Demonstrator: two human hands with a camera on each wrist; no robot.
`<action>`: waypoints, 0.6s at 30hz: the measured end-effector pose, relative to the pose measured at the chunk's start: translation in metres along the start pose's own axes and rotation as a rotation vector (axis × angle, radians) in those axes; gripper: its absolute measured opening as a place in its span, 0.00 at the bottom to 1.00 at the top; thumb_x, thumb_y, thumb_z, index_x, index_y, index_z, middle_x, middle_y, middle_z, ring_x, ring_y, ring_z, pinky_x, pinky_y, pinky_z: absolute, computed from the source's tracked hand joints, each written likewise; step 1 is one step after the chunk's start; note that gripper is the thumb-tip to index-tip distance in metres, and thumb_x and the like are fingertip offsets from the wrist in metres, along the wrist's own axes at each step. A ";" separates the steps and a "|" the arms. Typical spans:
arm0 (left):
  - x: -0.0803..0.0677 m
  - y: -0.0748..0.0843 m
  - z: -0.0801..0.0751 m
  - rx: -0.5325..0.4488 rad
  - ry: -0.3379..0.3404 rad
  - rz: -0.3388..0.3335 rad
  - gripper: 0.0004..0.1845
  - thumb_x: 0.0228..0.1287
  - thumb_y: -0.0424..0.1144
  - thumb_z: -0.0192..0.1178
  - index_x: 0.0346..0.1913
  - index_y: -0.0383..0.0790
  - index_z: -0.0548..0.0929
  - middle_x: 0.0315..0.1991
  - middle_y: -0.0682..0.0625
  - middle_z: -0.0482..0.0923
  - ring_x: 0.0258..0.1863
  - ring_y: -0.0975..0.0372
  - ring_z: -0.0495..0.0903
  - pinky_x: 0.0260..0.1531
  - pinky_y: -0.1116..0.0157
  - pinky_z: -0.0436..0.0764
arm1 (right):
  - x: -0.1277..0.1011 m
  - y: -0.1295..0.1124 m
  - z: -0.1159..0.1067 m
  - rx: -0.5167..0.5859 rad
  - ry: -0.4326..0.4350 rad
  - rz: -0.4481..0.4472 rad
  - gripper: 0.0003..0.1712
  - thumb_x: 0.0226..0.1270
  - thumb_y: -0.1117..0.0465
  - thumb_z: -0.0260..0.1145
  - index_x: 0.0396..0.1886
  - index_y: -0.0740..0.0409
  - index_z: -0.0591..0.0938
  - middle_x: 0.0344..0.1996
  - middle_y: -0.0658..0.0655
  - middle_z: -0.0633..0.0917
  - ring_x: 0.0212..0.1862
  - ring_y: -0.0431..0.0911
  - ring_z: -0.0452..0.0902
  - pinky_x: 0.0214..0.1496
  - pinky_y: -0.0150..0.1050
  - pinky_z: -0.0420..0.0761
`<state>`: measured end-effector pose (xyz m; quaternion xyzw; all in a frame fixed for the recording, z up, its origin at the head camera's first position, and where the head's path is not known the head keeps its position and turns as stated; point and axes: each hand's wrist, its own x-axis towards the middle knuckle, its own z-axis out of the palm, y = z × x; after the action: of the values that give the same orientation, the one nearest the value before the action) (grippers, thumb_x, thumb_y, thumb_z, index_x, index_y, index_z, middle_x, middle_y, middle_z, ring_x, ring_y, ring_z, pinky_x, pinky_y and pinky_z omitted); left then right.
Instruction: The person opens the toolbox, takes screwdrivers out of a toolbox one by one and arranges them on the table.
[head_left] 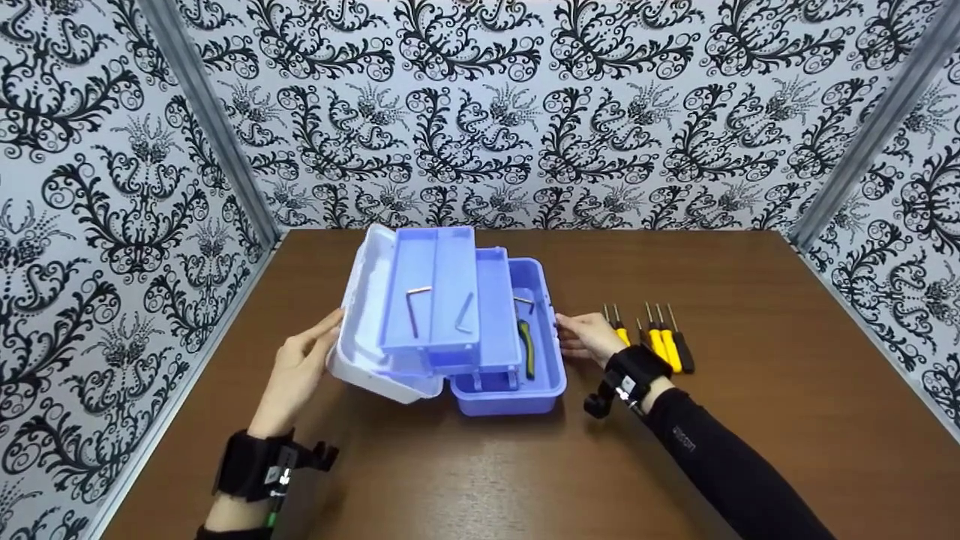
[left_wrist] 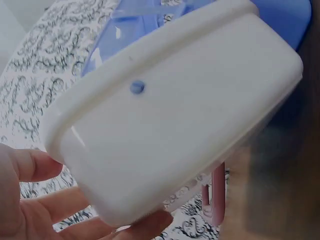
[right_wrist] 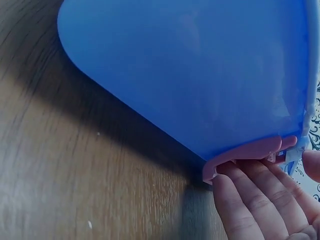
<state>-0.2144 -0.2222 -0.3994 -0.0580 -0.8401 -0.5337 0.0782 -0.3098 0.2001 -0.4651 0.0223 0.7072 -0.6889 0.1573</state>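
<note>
A toolbox with a blue base [head_left: 551,360] stands on the table, its white lid [head_left: 390,384] swung to the left and its stepped trays [head_left: 493,315] spread. My left hand [head_left: 296,364] grips the lid's outer edge, thumb on one side and fingers underneath in the left wrist view. At the base's right side, my right hand [head_left: 595,336] holds on, its fingers tucked behind the pink latch [right_wrist: 245,151]. A reddish hex key [head_left: 412,315] and a silver hex key [head_left: 465,310] lie in the upper tray. Yellow-and-black pliers [head_left: 528,349] lie inside the base.
Right of the toolbox, several screwdrivers [head_left: 667,346] with yellow or black handles lie on the brown table [head_left: 480,480], some partly hidden by my right hand. Another small L-shaped key [head_left: 523,300] is in the base. Patterned wall panels [head_left: 480,112] enclose the back and sides.
</note>
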 end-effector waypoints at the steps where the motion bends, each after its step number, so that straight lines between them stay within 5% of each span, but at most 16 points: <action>1: -0.001 0.002 0.001 -0.002 0.016 0.030 0.21 0.77 0.40 0.49 0.68 0.40 0.73 0.71 0.46 0.69 0.68 0.52 0.71 0.54 0.82 0.73 | 0.000 0.000 0.000 0.002 -0.001 0.000 0.22 0.77 0.58 0.55 0.53 0.77 0.76 0.28 0.50 0.88 0.32 0.39 0.85 0.40 0.33 0.87; 7: -0.004 0.014 0.010 -0.156 0.010 0.195 0.20 0.73 0.32 0.53 0.65 0.34 0.75 0.72 0.40 0.67 0.71 0.54 0.67 0.62 0.78 0.70 | -0.001 -0.001 -0.001 -0.001 -0.004 -0.003 0.21 0.77 0.58 0.55 0.52 0.76 0.77 0.28 0.50 0.88 0.32 0.39 0.85 0.41 0.34 0.88; 12: -0.002 0.016 0.022 -0.241 -0.034 0.347 0.31 0.58 0.22 0.65 0.66 0.32 0.73 0.74 0.38 0.63 0.68 0.63 0.70 0.64 0.71 0.73 | 0.000 -0.002 0.000 -0.006 -0.002 0.001 0.22 0.76 0.59 0.56 0.53 0.77 0.76 0.29 0.51 0.87 0.32 0.40 0.85 0.43 0.36 0.88; 18: 0.006 0.015 0.045 -0.178 0.001 0.493 0.41 0.51 0.23 0.71 0.70 0.33 0.68 0.75 0.36 0.59 0.73 0.53 0.63 0.67 0.70 0.69 | 0.000 -0.003 0.001 -0.020 0.005 0.010 0.23 0.77 0.58 0.56 0.56 0.78 0.75 0.31 0.51 0.87 0.33 0.40 0.85 0.44 0.37 0.88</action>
<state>-0.2208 -0.1747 -0.4038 -0.2670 -0.7504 -0.5703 0.2010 -0.3104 0.1992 -0.4618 0.0260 0.7143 -0.6809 0.1592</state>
